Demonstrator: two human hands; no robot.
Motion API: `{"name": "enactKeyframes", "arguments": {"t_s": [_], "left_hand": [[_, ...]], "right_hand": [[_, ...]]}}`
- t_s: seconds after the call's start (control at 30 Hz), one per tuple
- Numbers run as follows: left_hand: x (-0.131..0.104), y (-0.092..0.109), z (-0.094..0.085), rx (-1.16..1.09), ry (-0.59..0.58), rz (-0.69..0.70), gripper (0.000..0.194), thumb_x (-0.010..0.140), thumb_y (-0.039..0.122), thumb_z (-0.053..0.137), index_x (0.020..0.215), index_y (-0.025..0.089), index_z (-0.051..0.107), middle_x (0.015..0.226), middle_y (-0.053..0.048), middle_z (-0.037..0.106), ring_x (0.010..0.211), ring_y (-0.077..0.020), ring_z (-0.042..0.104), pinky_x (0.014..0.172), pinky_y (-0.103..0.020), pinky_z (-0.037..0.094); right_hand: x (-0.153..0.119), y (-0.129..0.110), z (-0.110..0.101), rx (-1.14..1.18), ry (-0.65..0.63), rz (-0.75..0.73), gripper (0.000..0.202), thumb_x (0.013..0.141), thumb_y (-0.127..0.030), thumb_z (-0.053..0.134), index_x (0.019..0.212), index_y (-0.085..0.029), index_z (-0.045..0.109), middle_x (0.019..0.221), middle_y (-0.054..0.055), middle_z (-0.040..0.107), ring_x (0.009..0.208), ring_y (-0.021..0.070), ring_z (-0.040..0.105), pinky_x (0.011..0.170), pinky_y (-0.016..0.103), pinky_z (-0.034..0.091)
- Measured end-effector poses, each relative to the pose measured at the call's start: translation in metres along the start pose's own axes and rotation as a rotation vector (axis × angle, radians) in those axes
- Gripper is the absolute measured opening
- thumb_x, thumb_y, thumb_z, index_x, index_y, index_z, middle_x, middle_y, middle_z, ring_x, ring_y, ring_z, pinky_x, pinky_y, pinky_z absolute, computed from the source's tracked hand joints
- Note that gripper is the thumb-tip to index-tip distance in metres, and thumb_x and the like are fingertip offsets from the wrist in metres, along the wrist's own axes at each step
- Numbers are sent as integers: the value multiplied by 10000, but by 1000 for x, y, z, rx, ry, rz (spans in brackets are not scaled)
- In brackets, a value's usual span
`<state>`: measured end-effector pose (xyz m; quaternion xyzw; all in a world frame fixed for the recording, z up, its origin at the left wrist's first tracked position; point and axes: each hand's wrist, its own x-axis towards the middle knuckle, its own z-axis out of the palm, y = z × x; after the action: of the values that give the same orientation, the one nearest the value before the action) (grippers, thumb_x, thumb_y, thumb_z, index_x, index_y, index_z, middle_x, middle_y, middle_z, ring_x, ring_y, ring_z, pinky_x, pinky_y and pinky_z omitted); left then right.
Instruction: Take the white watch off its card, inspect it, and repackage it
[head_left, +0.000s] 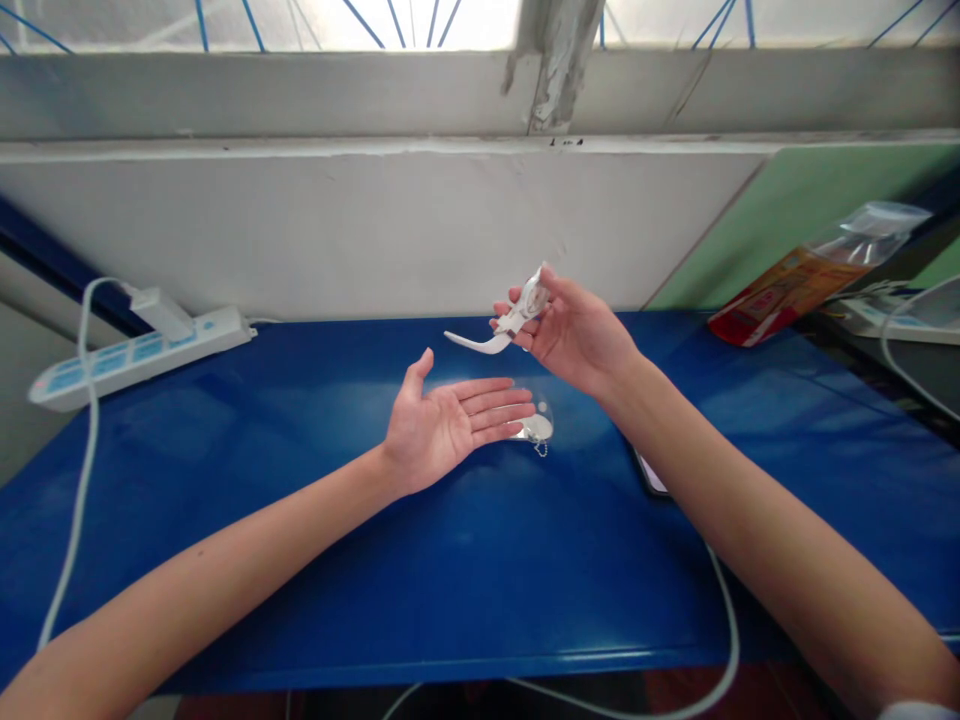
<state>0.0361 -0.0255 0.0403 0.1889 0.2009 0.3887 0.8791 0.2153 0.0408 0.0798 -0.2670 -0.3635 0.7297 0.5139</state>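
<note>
Near the middle of the view, my right hand [574, 335] holds a small white object [523, 312] between thumb and fingers, above the back of the blue table. A thin curved white arm sticks out from the object to the left. My left hand [450, 425] is palm up with its fingers spread and nothing in it. Partly behind its fingertips lies a clear and silvery rounded item [537, 428] with a small bead chain. I cannot make out exactly what either item is.
A white power strip [142, 357] with a plug and cable lies at the left on the blue table [480, 580]. A phone [654, 478] is partly under my right forearm. At the right a bottle [806, 272] with a red and orange label leans beside cables.
</note>
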Motion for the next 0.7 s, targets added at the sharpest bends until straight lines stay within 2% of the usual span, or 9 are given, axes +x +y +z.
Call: {"name": "enactKeyframes", "arguments": {"t_s": [0.13, 0.2, 0.27, 0.33, 0.5, 0.7], "left_hand": [[3, -4, 1, 113, 35, 59, 567, 945, 510, 409, 1111, 15, 632, 1167, -252, 665, 1121, -343, 634, 1014, -447, 420], [3, -8, 0, 192, 31, 102, 409, 922, 404, 527, 1104, 54, 636, 1121, -213, 695, 1082, -319, 658, 1000, -439, 434], [4, -11, -1, 270, 23, 121, 298, 877, 280, 631, 1091, 74, 641, 1053, -175, 722, 1024, -291, 684, 979, -430, 453], [3, -14, -2, 325, 10, 100, 265, 851, 203, 678, 1084, 81, 645, 985, -146, 738, 958, -265, 705, 952, -421, 474], [2, -19, -6, 355, -41, 20, 267, 901, 275, 655, 1089, 86, 653, 1016, -159, 731, 932, -253, 714, 902, -405, 507], [1, -19, -7, 370, -88, 6, 269, 920, 314, 634, 1071, 95, 671, 1075, -167, 719, 980, -259, 703, 905, -392, 511]], "right_hand": [[-4, 11, 7, -362, -91, -35, 209, 839, -383, 682, 875, -177, 698, 791, 35, 743, 751, 165, 699, 721, 282, 557], [-6, 17, 10, -564, -130, -109, 245, 807, -412, 704, 850, -172, 732, 811, 45, 751, 738, 159, 682, 700, 271, 540], [-8, 22, 12, -731, -123, -213, 243, 786, -417, 716, 824, -179, 752, 846, 44, 755, 760, 159, 672, 684, 261, 523], [-8, 25, 11, -834, -109, -241, 253, 783, -430, 707, 821, -186, 761, 827, 38, 753, 751, 163, 667, 646, 258, 509], [-5, 30, 6, -828, -163, -57, 310, 767, -462, 715, 822, -159, 748, 707, 42, 738, 628, 152, 655, 562, 250, 483], [-4, 36, 4, -575, -204, 87, 263, 799, -410, 698, 748, -151, 699, 778, 61, 756, 655, 136, 666, 633, 245, 518]]}}
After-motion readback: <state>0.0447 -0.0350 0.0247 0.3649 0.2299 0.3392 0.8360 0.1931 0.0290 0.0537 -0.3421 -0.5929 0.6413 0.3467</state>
